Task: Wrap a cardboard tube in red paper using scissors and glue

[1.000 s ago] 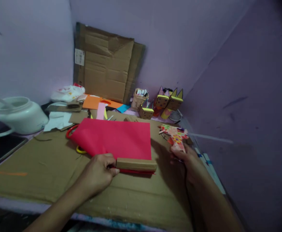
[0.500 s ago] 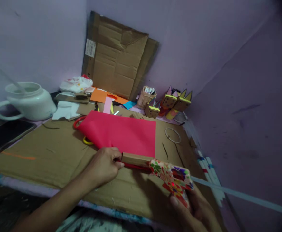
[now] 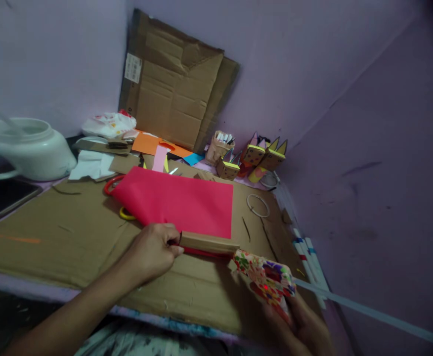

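My left hand (image 3: 153,249) is closed on the left end of a narrow cardboard piece (image 3: 209,241), held low over the near edge of a sheet of red paper (image 3: 187,202). In my right hand (image 3: 303,324) is a hot glue gun (image 3: 251,269) with a colourful floral pattern and a small red light. My fingers wrap its handle, slightly blurred. The gun's front end is at the right end of the cardboard piece; its nozzle tip cannot be made out. A long whitish glue stick (image 3: 368,307) sticks out of the gun's back.
Red-handled scissors (image 3: 109,185) and a yellow handle (image 3: 126,213) peek from under the paper. A white pot (image 3: 34,153) and a phone (image 3: 5,200) lie left. Cardboard animal figures (image 3: 229,168), a wire ring (image 3: 258,205) and white markers (image 3: 309,257) are on the right.
The view has shifted slightly, so the table things appear further left. The glue gun has moved a little right along the cardboard piece, uncovering its right end. My left hand keeps its grip.
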`<action>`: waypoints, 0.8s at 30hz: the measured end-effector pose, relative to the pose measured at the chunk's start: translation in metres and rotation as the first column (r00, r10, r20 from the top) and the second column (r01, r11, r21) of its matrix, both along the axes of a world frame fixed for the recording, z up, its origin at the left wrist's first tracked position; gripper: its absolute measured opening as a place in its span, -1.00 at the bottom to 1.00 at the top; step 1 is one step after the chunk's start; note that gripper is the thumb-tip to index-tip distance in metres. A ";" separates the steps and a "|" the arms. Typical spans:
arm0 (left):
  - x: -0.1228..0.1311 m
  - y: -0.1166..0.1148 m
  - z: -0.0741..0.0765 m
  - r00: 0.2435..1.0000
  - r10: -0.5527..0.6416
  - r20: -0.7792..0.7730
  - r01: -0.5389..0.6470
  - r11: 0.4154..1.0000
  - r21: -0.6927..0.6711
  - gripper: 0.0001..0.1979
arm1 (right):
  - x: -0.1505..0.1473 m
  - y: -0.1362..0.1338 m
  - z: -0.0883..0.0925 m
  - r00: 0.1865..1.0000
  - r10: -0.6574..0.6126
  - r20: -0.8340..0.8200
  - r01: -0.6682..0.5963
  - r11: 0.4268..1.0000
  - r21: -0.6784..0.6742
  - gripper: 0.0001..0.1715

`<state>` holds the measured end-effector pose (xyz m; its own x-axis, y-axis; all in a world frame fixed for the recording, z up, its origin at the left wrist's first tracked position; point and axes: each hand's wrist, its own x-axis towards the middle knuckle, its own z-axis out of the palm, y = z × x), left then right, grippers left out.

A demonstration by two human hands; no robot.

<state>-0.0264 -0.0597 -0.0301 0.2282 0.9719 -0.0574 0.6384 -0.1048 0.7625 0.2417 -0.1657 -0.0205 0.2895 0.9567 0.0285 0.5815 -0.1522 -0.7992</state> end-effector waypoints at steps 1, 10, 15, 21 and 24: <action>0.000 0.000 0.000 1.000 0.000 0.000 0.000 1.000 -0.002 -0.77 | 0.001 0.000 -0.001 1.000 0.014 -0.002 -0.014 1.000 0.009 -0.54; 0.000 0.001 0.001 1.000 0.006 -0.015 -0.006 1.000 -0.026 -0.78 | 0.029 0.001 -0.008 0.990 0.127 0.060 -0.126 0.992 -0.020 -0.54; 0.001 0.002 0.003 1.000 0.005 -0.030 -0.006 1.000 -0.031 -0.78 | 0.033 0.001 -0.009 0.986 0.155 0.061 -0.152 0.987 -0.046 -0.55; 0.001 0.001 0.001 1.000 0.008 -0.017 -0.009 1.000 -0.022 -0.77 | 0.034 0.001 -0.014 0.985 0.151 0.084 -0.148 0.988 -0.044 -0.53; 0.001 0.001 0.000 1.000 0.011 -0.018 -0.011 1.000 -0.010 -0.77 | 0.032 0.001 -0.014 0.984 0.165 0.073 -0.163 0.986 -0.031 -0.54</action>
<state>-0.0257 -0.0585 -0.0298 0.2163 0.9737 -0.0715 0.6530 -0.0898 0.7520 0.2740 -0.1650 -0.0343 0.1268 0.9917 0.0202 0.6584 -0.0689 -0.7495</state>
